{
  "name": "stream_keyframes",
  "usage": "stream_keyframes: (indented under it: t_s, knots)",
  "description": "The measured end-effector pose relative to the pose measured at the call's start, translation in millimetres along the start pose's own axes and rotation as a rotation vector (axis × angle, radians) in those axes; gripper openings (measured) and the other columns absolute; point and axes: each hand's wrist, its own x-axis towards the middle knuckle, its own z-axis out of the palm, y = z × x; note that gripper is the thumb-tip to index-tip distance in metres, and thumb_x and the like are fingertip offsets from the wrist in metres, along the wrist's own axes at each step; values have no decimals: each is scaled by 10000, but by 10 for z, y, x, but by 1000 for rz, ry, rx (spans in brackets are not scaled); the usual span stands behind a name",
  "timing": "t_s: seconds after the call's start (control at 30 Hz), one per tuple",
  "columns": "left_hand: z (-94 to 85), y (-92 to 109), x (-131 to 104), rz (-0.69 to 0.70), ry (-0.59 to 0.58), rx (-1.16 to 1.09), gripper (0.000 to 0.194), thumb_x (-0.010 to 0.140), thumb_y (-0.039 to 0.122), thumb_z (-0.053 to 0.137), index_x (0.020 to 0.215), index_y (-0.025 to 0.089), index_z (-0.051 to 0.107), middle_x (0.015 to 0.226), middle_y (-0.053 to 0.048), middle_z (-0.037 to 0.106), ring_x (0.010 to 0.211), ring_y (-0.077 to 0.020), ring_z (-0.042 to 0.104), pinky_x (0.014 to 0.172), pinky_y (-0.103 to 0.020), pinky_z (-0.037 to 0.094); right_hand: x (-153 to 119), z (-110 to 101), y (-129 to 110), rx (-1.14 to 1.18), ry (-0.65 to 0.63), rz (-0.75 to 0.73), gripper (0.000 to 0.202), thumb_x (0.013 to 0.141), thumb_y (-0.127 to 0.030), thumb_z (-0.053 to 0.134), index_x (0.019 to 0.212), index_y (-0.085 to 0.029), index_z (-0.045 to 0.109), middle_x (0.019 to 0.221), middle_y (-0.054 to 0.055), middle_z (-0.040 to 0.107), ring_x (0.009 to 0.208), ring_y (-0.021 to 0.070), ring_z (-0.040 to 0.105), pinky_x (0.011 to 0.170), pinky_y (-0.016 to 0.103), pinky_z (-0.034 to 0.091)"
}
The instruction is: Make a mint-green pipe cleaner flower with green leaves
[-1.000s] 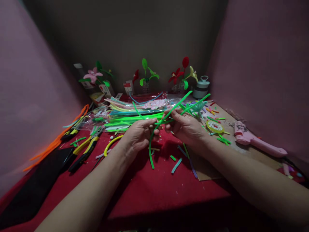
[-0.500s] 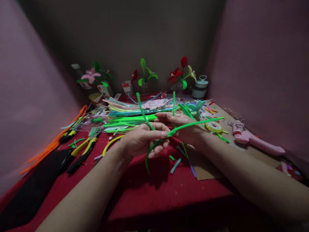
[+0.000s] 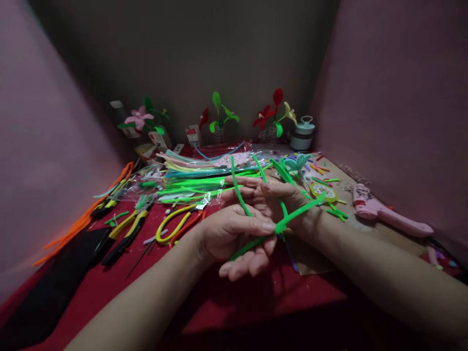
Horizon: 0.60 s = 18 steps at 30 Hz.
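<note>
My left hand (image 3: 241, 234) pinches crossed green pipe cleaners (image 3: 302, 212) between thumb and index finger at their joint, its other fingers spread below. Several green arms stick out from that joint, one up past the thumb and one toward the right. Just behind, my right hand (image 3: 268, 192) is turned palm toward me with its fingers stretched out to the left. One green strand passes in front of its palm; no grip on it shows. Part of the right fingers is hidden behind the left hand.
Packs of pipe cleaners (image 3: 197, 183) lie behind the hands. Yellow-black pliers (image 3: 127, 231) and yellow-handled scissors (image 3: 175, 226) lie left; a pink glue gun (image 3: 389, 212) lies right. Fuzzy flowers (image 3: 219, 114) and a grey-blue jar (image 3: 302, 134) stand at the back.
My left hand has moved right and nearer with the green pipe cleaners, and its lower fingers have spread. My right hand has opened its fingers behind. The scissors' handles now show more.
</note>
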Motion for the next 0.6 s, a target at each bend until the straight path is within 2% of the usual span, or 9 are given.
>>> stream_keyframes:
  t_s: [0.07,0.13,0.2,0.27,0.33,0.4,0.47,0.53,0.6]
  knots:
    - [45,-28,49,-26,4,-5,265,794,293,532,707,67,637,534,-93,656,336,-146,566,259,-170,386,-35,42,14,15,-21,29,411,706,-243,601,1110,-171,573,932,45,648,835,167,608,801,306,475]
    - [101,-39,79,-52,7,3,264,775,306,545,686,74,635,486,-78,628,325,-134,548,267,-163,375,-52,80,36,-5,-11,24,279,744,-234,594,1014,-169,624,815,15,620,764,138,592,745,267,479]
    - [154,-22,77,-62,36,47,259,765,324,549,693,88,629,464,-59,608,304,-122,516,261,-164,348,-43,101,50,-66,23,-37,146,798,-266,579,858,-157,654,690,-1,570,694,121,578,718,258,479]
    - [188,29,40,-72,109,176,223,747,325,573,721,109,621,499,-41,616,298,-112,494,264,-175,336,-12,94,39,-130,75,-124,192,817,-316,580,731,-154,639,611,-11,535,648,117,572,701,266,483]
    - [192,97,-20,-73,238,421,187,728,304,609,695,120,608,528,-21,607,318,-95,484,296,-176,339,27,58,9,-172,139,-188,211,797,-340,610,693,-157,617,575,-18,532,626,120,575,659,261,488]
    - [166,153,-78,-31,416,700,213,752,304,596,640,123,587,508,4,559,352,-79,471,346,-174,339,61,6,-22,-211,222,-194,208,785,-351,624,714,-157,607,548,-26,536,552,111,557,567,243,479]
    - [122,178,-117,98,620,1021,245,800,312,541,646,129,596,509,20,519,405,-76,463,410,-184,346,87,-41,-33,-240,307,-166,210,798,-351,609,732,-152,597,530,-32,539,459,95,515,482,230,450]
    - [78,174,-136,272,832,1440,245,837,299,497,711,143,638,585,6,543,486,-91,480,481,-208,358,106,-64,-20,-234,401,-157,200,832,-316,569,734,-143,589,546,-20,562,442,93,513,478,235,454]
    - [46,158,-147,459,958,1899,235,857,279,486,762,167,670,716,-32,599,606,-126,516,566,-247,378,121,-63,3,-183,492,-157,211,871,-258,511,721,-130,582,562,2,585,481,100,545,520,242,475]
